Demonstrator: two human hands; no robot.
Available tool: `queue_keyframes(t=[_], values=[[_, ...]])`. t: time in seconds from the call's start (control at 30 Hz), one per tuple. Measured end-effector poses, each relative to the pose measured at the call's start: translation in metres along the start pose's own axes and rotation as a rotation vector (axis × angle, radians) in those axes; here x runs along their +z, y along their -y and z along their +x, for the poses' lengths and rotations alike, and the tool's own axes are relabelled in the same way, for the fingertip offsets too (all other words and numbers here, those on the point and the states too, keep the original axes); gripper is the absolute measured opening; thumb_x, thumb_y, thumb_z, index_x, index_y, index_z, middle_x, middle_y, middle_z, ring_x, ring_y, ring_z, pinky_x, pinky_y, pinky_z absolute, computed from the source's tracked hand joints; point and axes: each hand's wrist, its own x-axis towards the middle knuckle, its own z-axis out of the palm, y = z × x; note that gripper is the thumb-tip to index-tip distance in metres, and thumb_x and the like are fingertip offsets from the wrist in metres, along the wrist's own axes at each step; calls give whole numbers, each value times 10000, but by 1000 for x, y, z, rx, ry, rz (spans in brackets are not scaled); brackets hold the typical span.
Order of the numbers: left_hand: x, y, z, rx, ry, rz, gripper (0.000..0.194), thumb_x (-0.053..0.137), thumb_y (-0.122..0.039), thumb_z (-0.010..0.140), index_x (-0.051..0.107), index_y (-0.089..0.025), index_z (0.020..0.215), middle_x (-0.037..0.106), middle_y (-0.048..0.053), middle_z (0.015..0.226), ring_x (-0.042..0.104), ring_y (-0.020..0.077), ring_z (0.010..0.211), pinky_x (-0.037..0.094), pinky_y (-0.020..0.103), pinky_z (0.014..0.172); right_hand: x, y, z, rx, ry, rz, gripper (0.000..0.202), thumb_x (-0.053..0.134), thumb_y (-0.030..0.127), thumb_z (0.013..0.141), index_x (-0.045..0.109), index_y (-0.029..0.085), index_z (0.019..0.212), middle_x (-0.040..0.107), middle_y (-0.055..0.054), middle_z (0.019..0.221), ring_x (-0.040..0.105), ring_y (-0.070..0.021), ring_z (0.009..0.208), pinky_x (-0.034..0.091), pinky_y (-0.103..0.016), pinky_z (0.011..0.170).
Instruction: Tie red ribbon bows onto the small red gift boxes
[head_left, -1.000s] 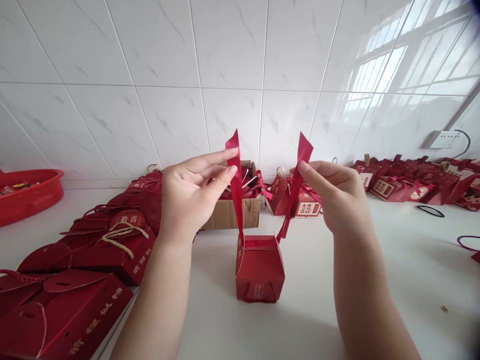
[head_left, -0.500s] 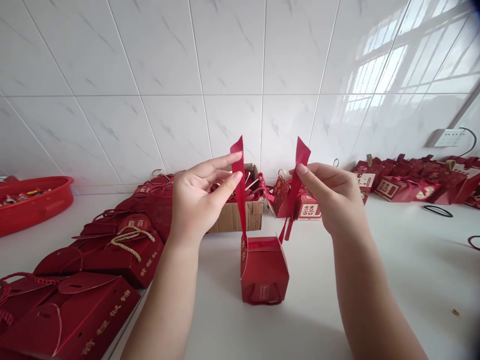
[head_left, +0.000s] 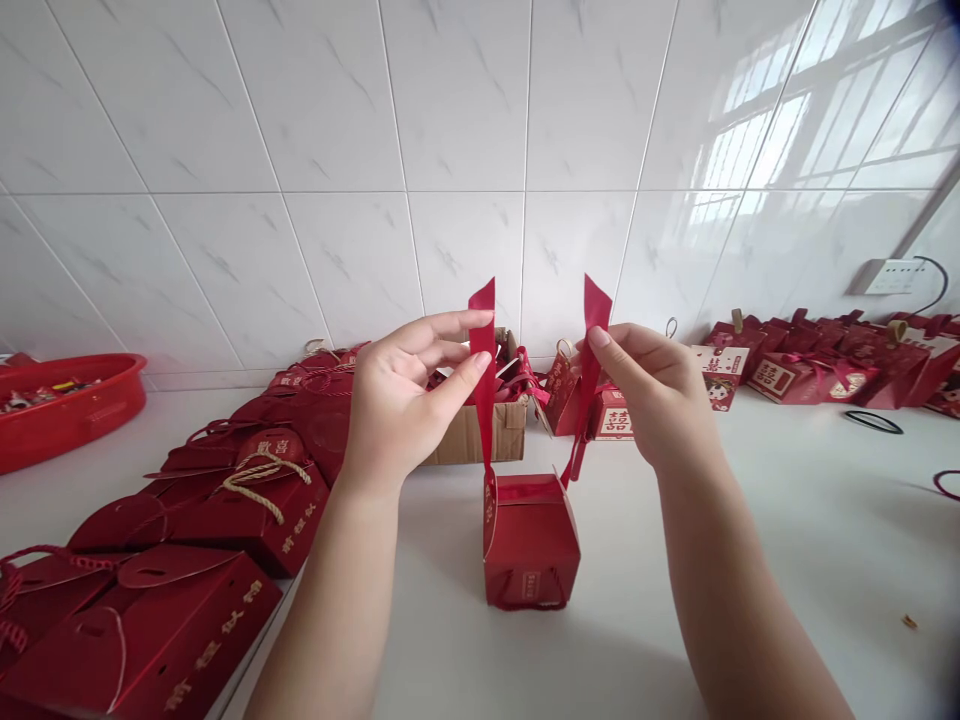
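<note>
Left hand and right hand are drawing closer than before, fingers pinching ribbon ends at 11 and 1 o'clock from small box.

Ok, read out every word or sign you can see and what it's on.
"前程似锦": nearest large red cardboard box, left.
"前程似", last character unclear: similar red box behind it.
"歡喜": round red paper flap beside cream rope.
"囍": small red-and-white box behind the right hand; red box with pink ribbon.
Unreadable: gold print on the small red middle box, other small print.
</note>
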Motion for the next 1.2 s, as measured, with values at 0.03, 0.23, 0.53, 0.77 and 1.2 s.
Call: queue_keyframes(t=[0.03,0.23,0.53,0.77,1.2], values=[[0,1,0,11,32,-2,240,668,-155,748,666,-194,985,702,27,903,648,120,743,541,254,710,1,-2,0,19,36,36,256,589,382,858,646,177,715,579,1,638,556,-107,611,442,-232,564],[8,4,0,-17,110,-119,340,692,-119,710,467,-217,946,593,-27,871,647,98,743,556,233,692,10,-12,1,168,159,179,204,639,375,823,611,181,881,605,20,609,568,-90,507,467,-210,487],[15,7,-1,-166,145,-68,500,685,-204,728,353,-271,1095,594,-29,873,659,113,686,563,303,705,17,-7,-2,156,264,209,119,605,271,839,656,164,846,576,23,628,528,-70,517,417,-182,451],[12,9,2,-303,168,-54,538,702,-244,714,369,-267,1136,636,0,970,682,147,773,543,362,810,17,-6,-3,157,334,193,153,591,309,853,616,161,821,588,10,654,530,-78,536,435,-205,497],[13,12,1,-221,181,2,517,683,-234,729,398,-265,1159,648,5,913,672,160,803,530,328,787,15,-7,-2,107,404,164,106,564,294,883,588,191,881,555,29,637,531,-84,582,428,-203,522]])
